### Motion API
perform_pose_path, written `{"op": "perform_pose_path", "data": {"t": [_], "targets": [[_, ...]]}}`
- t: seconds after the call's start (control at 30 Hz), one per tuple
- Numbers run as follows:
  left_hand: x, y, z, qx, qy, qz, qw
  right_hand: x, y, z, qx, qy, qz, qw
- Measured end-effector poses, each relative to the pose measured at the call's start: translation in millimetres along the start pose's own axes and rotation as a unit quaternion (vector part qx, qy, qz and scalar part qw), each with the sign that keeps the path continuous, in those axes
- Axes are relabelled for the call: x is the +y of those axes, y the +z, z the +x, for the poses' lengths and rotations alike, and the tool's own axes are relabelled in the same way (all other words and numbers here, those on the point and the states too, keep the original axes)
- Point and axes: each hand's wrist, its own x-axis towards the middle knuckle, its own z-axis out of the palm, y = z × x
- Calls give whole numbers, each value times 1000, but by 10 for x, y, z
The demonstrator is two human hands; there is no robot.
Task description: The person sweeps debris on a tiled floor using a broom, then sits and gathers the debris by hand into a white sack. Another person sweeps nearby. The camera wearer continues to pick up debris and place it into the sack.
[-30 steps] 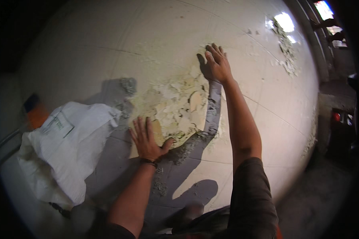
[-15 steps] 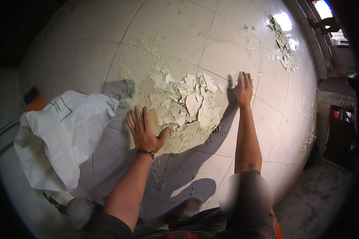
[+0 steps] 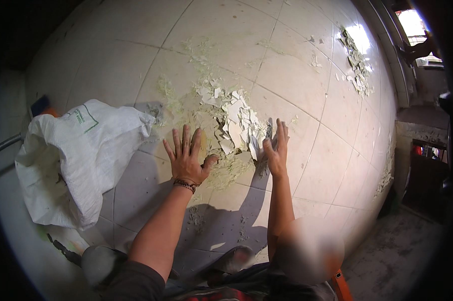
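A pile of pale, flat flakes and greenish crumbs (image 3: pixel 236 120) lies on the tiled floor (image 3: pixel 307 100) between my hands. My left hand (image 3: pixel 187 156) is spread at the pile's left side, fingers apart, with a beaded bracelet (image 3: pixel 185 185) at its wrist. A tan, flat piece (image 3: pixel 203 144) shows beside its index finger and thumb. At the pile's right edge, my right hand (image 3: pixel 277 148) stands on its side with the fingers extended and the palm towards the flakes. It touches or nearly touches the outer flakes. Neither hand grips anything.
A white woven sack (image 3: pixel 86 150) lies left of my left hand, its mouth towards the pile. More flakes (image 3: pixel 356 60) are scattered at the far right. A blue and orange object (image 3: pixel 43 107) sits behind the sack. One of my feet (image 3: pixel 236 258) shows below.
My right hand has swept left and nearer to me, pushing the right side of the pile inward. The pile is narrower. My left hand stays spread in nearly the same place.
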Motion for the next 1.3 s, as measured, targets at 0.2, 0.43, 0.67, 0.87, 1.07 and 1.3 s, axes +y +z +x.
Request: {"op": "perform_pose_path", "data": {"t": [0.2, 0.43, 0.67, 0.87, 1.07, 1.3], "targets": [[-76, 38, -30, 35, 38, -111, 993, -418, 397, -53, -185, -130, -157, 961], [-145, 87, -55, 41, 58, -116, 991, -957, 546, -142, -260, -79, -297, 915], [-166, 0, -38, 11, 49, -190, 981, -891, 571, -5, -195, -60, -345, 916], [-155, -252, -17, -121, 96, -43, 987, -792, 646, 256, -300, -98, -321, 893], [-106, -309, 51, -178, 74, -20, 981, -828, 727, 40, -262, -154, -321, 897], [-140, -143, 2, -104, 74, -46, 991, -982, 774, -307, -228, -84, -333, 911]]}}
